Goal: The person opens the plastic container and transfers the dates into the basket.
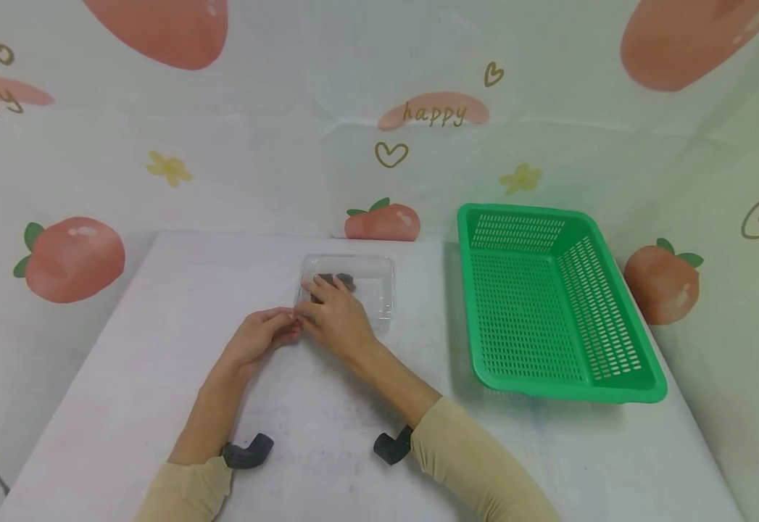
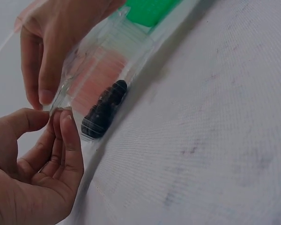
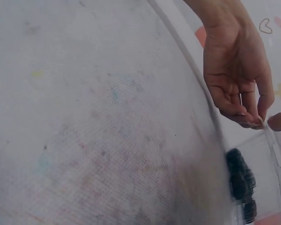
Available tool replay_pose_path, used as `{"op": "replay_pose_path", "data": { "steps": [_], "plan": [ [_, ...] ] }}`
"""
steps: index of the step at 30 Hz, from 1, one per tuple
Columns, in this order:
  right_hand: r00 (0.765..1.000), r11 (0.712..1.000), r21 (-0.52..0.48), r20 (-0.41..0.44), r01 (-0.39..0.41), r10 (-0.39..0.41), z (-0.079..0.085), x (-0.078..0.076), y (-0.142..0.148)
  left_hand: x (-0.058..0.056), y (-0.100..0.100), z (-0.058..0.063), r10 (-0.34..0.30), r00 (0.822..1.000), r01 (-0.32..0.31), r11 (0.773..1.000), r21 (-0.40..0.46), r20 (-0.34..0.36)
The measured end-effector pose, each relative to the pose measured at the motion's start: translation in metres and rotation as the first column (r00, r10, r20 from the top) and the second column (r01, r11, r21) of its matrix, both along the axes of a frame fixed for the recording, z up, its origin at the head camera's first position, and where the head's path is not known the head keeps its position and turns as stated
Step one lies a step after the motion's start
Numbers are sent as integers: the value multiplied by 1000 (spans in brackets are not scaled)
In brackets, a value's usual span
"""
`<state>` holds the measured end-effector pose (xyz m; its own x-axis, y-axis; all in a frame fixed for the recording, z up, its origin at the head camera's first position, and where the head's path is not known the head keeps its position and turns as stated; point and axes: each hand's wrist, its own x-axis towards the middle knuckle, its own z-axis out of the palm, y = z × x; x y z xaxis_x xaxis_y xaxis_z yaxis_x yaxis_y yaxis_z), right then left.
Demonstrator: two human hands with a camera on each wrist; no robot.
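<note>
– Where do we log the clear box [image 1: 393, 286]?
– Near the back edge of the tabletop [image 1: 327, 449], dark lumps [image 1: 344, 280] inside toward its left wall.
– Fingers?
– We see the left hand [image 1: 263, 337] pinching the front-left corner, the right hand [image 1: 338, 315] with fingers spread over the box.
– Room?
– A strip of tabletop parts box from green basket [image 1: 467, 290], set along the right edge; we note more between the forearms [image 1: 395, 378].

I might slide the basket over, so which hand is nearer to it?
Right. The right hand is over the box, left of the basket; the left hand is farther left, at the box's near left corner.
</note>
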<state>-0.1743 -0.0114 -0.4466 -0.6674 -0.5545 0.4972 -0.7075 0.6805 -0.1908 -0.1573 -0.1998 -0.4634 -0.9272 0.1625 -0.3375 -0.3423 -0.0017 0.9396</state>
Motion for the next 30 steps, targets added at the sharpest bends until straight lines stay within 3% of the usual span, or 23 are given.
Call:
{"op": "replay_pose_path", "data": {
  "steps": [7,19,24,30],
  "plan": [
    [999,997,-73,-44,-31,28,6,-3,2,1,0,0,18,1000,-18,999,40,-14],
    [999,976,-215,-38,-35,28,36,-18,12,2,5,2,20,1000,-20,1000,-15,-21],
    [998,975,-219,-57,-39,27,43,-23,14,2,6,1,13,1000,-14,1000,-28,-17],
    [990,983,-182,-137,-4,-21,57,-28,14,2,8,3,13,1000,-15,997,-70,-28]
  ]
}}
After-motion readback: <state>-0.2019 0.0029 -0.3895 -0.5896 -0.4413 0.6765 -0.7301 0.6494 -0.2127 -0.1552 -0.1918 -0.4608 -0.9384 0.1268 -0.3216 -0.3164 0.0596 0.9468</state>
